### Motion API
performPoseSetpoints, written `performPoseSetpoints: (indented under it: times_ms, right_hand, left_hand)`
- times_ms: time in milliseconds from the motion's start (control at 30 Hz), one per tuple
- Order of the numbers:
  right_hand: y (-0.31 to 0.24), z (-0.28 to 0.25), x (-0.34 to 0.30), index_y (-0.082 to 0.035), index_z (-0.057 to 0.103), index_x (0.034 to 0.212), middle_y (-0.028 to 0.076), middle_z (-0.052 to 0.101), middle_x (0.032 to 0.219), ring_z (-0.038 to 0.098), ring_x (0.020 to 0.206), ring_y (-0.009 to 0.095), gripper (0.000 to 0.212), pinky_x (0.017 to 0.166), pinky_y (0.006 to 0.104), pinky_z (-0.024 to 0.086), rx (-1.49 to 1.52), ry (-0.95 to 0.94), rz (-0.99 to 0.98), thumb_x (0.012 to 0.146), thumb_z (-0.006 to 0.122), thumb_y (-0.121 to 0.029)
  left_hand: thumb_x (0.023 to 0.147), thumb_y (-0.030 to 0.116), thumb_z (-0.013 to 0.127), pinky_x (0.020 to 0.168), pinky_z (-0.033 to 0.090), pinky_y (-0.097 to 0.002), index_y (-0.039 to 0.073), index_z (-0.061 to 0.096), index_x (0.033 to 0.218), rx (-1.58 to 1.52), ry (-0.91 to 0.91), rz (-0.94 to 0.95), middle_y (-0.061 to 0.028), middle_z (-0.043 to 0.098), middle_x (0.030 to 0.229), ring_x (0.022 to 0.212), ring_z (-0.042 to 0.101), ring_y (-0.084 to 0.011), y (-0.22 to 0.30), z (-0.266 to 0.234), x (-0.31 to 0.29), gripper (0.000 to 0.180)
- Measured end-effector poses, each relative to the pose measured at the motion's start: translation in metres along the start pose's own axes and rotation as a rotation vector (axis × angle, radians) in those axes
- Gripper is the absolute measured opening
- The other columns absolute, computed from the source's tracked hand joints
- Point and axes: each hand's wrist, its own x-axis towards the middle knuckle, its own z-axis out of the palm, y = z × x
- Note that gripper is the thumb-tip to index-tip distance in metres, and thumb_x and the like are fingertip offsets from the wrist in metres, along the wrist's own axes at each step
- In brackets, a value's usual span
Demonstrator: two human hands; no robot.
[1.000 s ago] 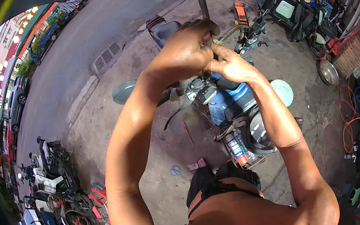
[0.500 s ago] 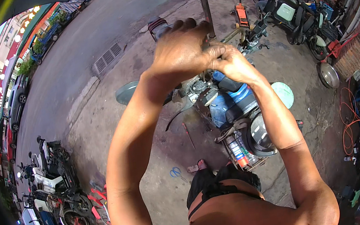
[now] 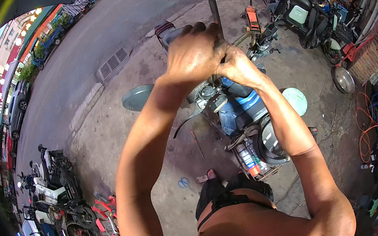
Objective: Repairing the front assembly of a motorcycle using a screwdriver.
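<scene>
Grey concrete ground (image 3: pixel 101 146) under everything, with a blue plastic-panelled motorbike (image 3: pixel 230 114) sitting on it, below my hands. Round grey shallow pan (image 3: pixel 136 98) is off to the bike's left. My left hand (image 3: pixel 193 54) is half-curled, fingertips meeting my bunched-up right hand (image 3: pixel 238 68); honestly can't tell if either's pinching anything. Thin red rod (image 3: pixel 196 142) and blue-handled scissors (image 3: pixel 184 182) are lying on the ground.

Roadside motorbike workshop, blue motorbike (image 3: pixel 229 114) with bared engine (image 3: pixel 205 92), orange floor jack (image 3: pixel 252 19), road (image 3: pixel 74 52) alongside
</scene>
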Motion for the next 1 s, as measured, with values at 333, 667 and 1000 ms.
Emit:
performPoseSetpoints:
  times_ms: [333,667,1000]
  right_hand:
    - [0.005,-0.002,0.001,-0.003,0.069,0.096,0.012,0.067,0.099,0.063,0.092,0.023,0.022,0.084,0.0338,0.049,-0.125,-0.003,0.069,0.075,0.069,-0.009]
    - [-0.011,-0.009,-0.002,0.003,0.054,0.125,0.017,0.059,0.122,0.055,0.113,0.021,0.047,0.096,0.0329,0.044,-0.066,-0.168,0.166,0.086,0.066,-0.02]
    - [0.009,0.0,-0.004,0.003,0.058,0.116,0.016,0.066,0.102,0.06,0.101,0.024,0.041,0.09,0.0338,0.046,-0.047,-0.008,0.013,0.083,0.068,-0.02]
  left_hand:
    - [0.083,0.024,0.06,0.089,0.048,-0.0436,0.003,0.063,0.115,-0.039,-0.001,0.019,-0.0218,0.063,0.109,0.105,0.058,-0.0405,0.005,0.0,0.002,0.037]
    - [0.084,0.026,0.061,0.087,0.048,-0.0435,0.005,0.062,0.114,-0.053,0.015,0.033,-0.0196,0.064,0.107,0.104,0.059,-0.0386,0.001,-0.003,-0.002,0.037]
    - [0.081,0.03,0.065,0.082,0.049,-0.0459,0.008,0.063,0.108,-0.036,0.162,0.099,-0.0159,0.063,0.1,0.099,0.057,-0.0375,-0.005,0.01,-0.004,0.035]
